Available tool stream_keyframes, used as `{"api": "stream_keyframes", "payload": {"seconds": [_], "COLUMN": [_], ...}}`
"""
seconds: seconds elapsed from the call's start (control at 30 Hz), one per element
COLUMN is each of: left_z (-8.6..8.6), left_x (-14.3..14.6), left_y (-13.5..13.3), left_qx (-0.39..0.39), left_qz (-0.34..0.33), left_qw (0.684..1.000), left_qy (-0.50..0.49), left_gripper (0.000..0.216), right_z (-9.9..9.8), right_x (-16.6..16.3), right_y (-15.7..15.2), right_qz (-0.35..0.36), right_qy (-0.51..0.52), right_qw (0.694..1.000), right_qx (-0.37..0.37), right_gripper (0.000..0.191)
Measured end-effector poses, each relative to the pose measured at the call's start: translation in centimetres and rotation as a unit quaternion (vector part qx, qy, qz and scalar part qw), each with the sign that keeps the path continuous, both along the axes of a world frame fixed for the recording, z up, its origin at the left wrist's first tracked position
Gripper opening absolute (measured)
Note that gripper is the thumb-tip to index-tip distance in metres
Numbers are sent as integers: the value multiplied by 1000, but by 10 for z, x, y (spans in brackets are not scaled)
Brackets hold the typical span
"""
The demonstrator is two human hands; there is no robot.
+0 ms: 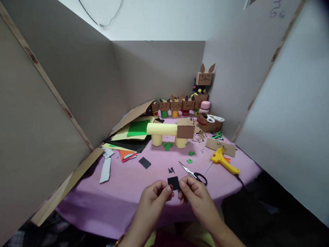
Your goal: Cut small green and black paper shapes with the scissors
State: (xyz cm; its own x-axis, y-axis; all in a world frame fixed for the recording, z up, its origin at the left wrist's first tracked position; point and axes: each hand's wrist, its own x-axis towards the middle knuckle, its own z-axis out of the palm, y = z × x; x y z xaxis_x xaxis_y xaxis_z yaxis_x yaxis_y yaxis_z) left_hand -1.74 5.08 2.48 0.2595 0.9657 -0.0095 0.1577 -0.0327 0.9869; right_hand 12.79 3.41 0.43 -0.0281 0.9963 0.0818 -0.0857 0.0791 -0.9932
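Fingers point(166, 193) of both hands point(153, 196) point(198, 196) pinch black paper point(173, 183), a handling step I judge, from afar, needs steadiness next.

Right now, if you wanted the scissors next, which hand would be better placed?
Probably the right hand: the black-handled scissors lie just beyond it, with their handles close to its knuckles. The left hand is farther off, and could perhaps hold the black paper square alone.

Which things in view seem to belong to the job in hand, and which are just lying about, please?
Likely in the job:
black paper square, between left hand and right hand
black-handled scissors
glue gun

Probably lying about:
green scraps
pink container
white-handled scissors
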Motion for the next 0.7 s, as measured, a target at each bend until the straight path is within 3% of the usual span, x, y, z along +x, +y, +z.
{"api": "stream_keyframes", "payload": {"seconds": [0.37, 0.57, 0.7], "left_z": [0, -3, 2], "left_x": [0, 1, 2], "left_y": [4, 4, 1], "left_qx": [-34, -13, 19], "left_qz": [28, -18, -3], "left_qw": [997, 1000, 1000], "left_qy": [-59, -1, 23], "left_gripper": [28, 28, 29], "right_z": [-1, -2, -3], "right_x": [0, -5, -6], "right_y": [-1, -1, -1], "right_qz": [-7, 2, 6], "right_qy": [-12, -7, -19], "right_qw": [1000, 1000, 1000], "right_qx": [-7, -7, -2], "right_gripper": [32, 31, 32]}}
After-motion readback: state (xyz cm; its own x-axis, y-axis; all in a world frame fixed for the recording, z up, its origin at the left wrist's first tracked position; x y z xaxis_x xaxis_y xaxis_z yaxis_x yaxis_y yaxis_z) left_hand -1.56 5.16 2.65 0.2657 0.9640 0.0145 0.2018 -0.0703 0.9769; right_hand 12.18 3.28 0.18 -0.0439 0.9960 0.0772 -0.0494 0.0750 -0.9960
